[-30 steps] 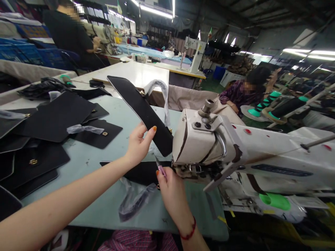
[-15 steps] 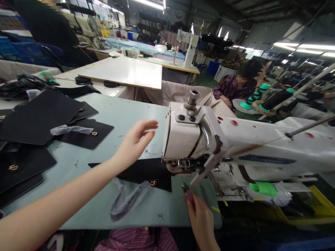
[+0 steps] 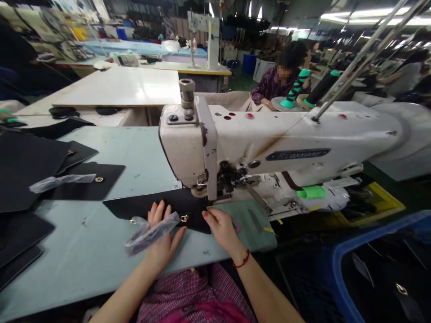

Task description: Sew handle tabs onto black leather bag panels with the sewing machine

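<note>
Head view: one left hand [image 3: 164,244], open, fingers spread palm-down on one black panel [image 3: 178,202]. One film-wrapped strap [image 3: 161,232] across its back; two gold fittings [image 3: 184,218] at the panel's lower part. One right hand [image 3: 220,229], half-curled, fingertips at the panel's right end; gripping or merely touching, cannot tell. Panel flat on green-grey worktop [image 3: 121,148], right part under one sewing machine [image 3: 289,137]. Two thread cones [image 3: 298,87] behind. At left, overlapping black pieces [image 3: 30,172], exact count hidden; two gold clasps [image 3: 98,179] visible there.
</note>
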